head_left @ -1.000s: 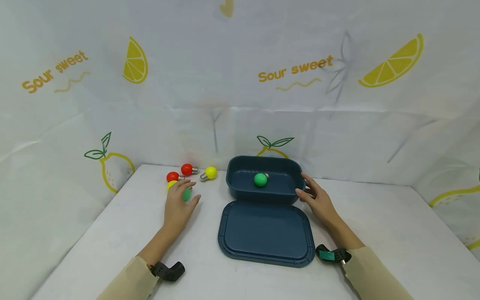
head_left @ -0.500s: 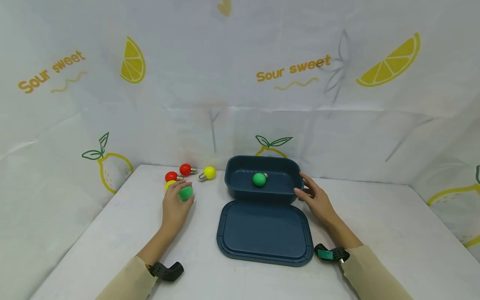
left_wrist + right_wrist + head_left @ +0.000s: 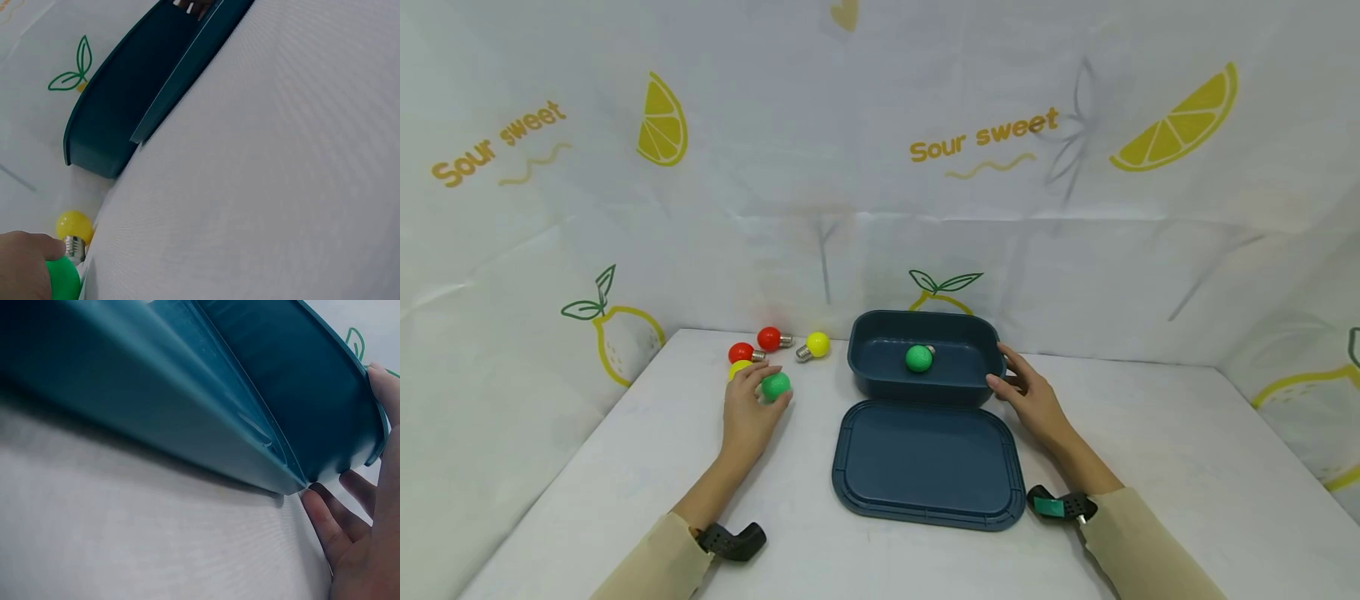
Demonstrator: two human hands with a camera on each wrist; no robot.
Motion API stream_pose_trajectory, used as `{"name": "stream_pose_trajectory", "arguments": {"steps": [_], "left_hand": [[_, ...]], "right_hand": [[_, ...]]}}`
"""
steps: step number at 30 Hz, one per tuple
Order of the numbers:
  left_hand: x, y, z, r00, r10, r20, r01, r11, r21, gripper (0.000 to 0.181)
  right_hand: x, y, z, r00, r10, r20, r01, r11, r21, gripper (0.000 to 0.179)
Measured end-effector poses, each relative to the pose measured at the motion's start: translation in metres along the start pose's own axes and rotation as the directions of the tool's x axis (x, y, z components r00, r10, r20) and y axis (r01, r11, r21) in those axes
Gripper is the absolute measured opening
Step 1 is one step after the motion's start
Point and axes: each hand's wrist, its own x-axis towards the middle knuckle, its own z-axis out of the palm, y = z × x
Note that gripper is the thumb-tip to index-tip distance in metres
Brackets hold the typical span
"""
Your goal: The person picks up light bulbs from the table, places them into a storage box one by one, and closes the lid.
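Note:
My left hand [image 3: 749, 410] pinches a green light bulb [image 3: 776, 386] between thumb and fingers at the left of the table; its base is hidden. A yellow bulb [image 3: 740, 367] lies partly behind that hand. Thumb and fingers of my right hand [image 3: 1036, 398] hold the right end of a dark blue plastic box [image 3: 925, 392]. In the right wrist view, fingertips [image 3: 312, 499] touch the lower corner of this box [image 3: 294, 381], and another finger reaches its rim. Inside the box sits a second green bulb [image 3: 918, 359]. A matching flat lid [image 3: 928, 462] lies in front.
Two red bulbs [image 3: 741, 353] and another yellow bulb [image 3: 817, 344] lie on the white table [image 3: 790, 517] beyond my left hand. A white printed cloth [image 3: 790, 167] hangs close behind the box.
My left thumb and fingers have closed on the green bulb and shifted it slightly, so more of it shows. My right hand stays on the box. The head view has drifted a little.

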Motion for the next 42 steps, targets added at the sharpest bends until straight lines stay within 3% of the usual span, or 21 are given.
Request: {"name": "stream_pose_trajectory", "arguments": {"steps": [18, 29, 42], "left_hand": [[-0.0036, 0.0020, 0.0000, 0.996, -0.042, 0.082, 0.035, 0.996, 0.082, 0.049], [-0.0027, -0.0011, 0.0030, 0.990, -0.037, 0.137, 0.028, 0.997, 0.067, 0.049], [-0.0049, 0.0009, 0.0019, 0.990, -0.020, 0.137, 0.015, 0.999, 0.043, 0.046]], "right_hand": [[0.0002, -0.0006, 0.0004, 1.000, 0.014, 0.000, -0.014, 1.000, -0.011, 0.068], [-0.0001, 0.0003, 0.0010, 1.000, 0.008, 0.001, -0.008, 1.000, -0.005, 0.068], [-0.0008, -0.0002, 0.0005, 1.000, 0.004, -0.004, -0.004, 1.000, -0.004, 0.068]]}}
